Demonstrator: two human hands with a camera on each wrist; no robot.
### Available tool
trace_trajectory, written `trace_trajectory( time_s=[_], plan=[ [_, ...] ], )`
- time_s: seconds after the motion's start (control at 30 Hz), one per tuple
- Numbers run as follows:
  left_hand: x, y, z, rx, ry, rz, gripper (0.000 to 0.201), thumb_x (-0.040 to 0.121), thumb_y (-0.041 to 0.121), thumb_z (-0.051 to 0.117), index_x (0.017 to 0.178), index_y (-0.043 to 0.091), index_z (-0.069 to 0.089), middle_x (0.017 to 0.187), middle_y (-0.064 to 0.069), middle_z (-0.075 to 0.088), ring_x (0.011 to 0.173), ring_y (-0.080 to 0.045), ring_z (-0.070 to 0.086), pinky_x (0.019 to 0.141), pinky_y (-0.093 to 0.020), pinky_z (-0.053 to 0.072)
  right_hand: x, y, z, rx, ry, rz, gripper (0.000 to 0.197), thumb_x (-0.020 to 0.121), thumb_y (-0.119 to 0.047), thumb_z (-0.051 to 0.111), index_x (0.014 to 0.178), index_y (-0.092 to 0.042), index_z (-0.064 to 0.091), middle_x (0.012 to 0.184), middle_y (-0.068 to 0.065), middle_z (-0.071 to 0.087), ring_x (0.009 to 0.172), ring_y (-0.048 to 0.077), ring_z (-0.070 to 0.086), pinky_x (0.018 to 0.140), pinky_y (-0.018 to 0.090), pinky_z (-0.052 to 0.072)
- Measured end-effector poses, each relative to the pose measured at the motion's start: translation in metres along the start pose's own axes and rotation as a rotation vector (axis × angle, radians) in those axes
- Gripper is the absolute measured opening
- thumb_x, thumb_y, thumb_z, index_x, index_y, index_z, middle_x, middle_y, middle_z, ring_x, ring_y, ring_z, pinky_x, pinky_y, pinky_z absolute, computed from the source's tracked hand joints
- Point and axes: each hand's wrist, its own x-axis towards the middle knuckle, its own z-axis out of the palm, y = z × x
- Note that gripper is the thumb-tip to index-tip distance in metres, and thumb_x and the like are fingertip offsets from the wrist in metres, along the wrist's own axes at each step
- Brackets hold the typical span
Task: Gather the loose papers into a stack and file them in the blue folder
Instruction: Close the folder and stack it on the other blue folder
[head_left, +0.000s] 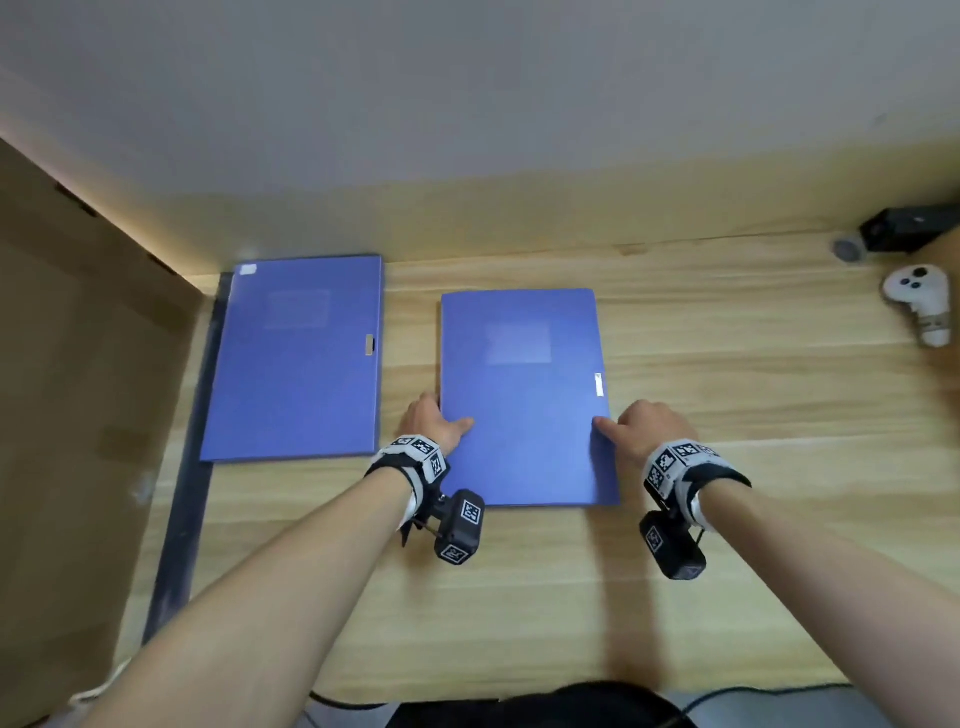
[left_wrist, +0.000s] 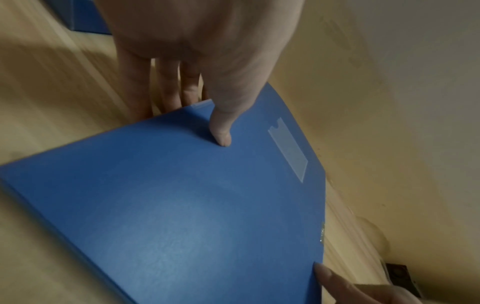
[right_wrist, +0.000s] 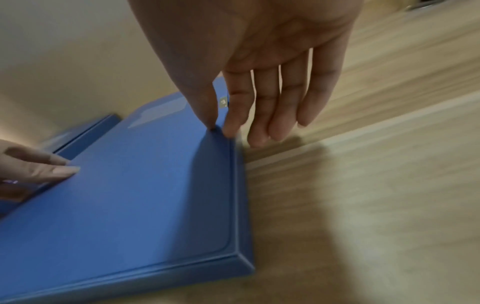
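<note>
A closed blue folder lies flat on the wooden desk, straight ahead of me. My left hand holds its left edge: the thumb lies on the cover and the fingers reach down beside the spine. My right hand is at the right edge, below the metal clasp. There the thumb and forefinger of my right hand pinch the cover's rim, while the other fingers hang straight beside it. The folder's near right corner shows its thick side. No loose papers are in view.
A second closed blue folder lies to the left, close to a brown cardboard box. At the far right are a white controller, a black device and a small grey disc. A pale wall backs the desk.
</note>
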Motion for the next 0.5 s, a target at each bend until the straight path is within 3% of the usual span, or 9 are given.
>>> trace_trajectory(
  time_s=[0.07,0.2,0.3,0.37,0.5],
  plan=[
    [0.001,-0.001,0.001,-0.002,0.009,-0.003,0.052,0.076,0.033,0.079,0.118,0.011,0.058,0.118,-0.006,0.069,0.101,-0.03,0.068,0.085,-0.041,0.057,0.007,0.003,-0.001,-0.023,-0.019,-0.014,0.049,0.085,-0.055,0.052,0.071,-0.011,0.063,0.073,0.006,0.064,0.072,0.03,0.062,0.06,0.032,0.042],
    [0.003,0.0,0.002,-0.026,0.014,-0.017,0.052,0.077,0.029,0.081,0.12,0.013,0.056,0.121,-0.005,0.067,0.105,-0.029,0.067,0.088,-0.04,0.055,0.023,-0.001,-0.001,0.177,0.021,-0.093,0.033,0.084,-0.047,0.062,0.103,-0.02,0.064,0.096,0.001,0.067,0.094,0.03,0.065,0.079,0.037,0.051],
    [0.002,-0.001,0.004,-0.052,0.031,-0.026,0.052,0.077,0.027,0.081,0.12,0.013,0.056,0.121,-0.005,0.067,0.104,-0.028,0.067,0.087,-0.039,0.055,0.027,-0.007,0.005,0.241,0.085,-0.137,0.028,0.084,-0.044,0.061,0.085,-0.016,0.063,0.087,0.004,0.068,0.083,0.033,0.063,0.069,0.036,0.049],
    [0.003,0.001,0.008,-0.048,0.046,-0.026,0.051,0.077,0.026,0.081,0.119,0.013,0.056,0.12,-0.006,0.067,0.104,-0.028,0.066,0.088,-0.04,0.055,0.029,-0.009,0.008,0.224,0.123,-0.122,0.035,0.087,-0.044,0.059,0.073,-0.012,0.056,0.079,0.008,0.064,0.073,0.032,0.058,0.062,0.034,0.042],
    [0.003,0.004,0.011,-0.065,0.057,-0.043,0.047,0.077,0.025,0.08,0.116,0.015,0.057,0.115,-0.003,0.068,0.1,-0.028,0.067,0.086,-0.041,0.056,0.034,-0.017,0.0,0.179,0.104,-0.113,0.043,0.091,-0.044,0.057,0.061,-0.013,0.053,0.065,0.008,0.055,0.07,0.034,0.054,0.061,0.032,0.036]
  ],
)
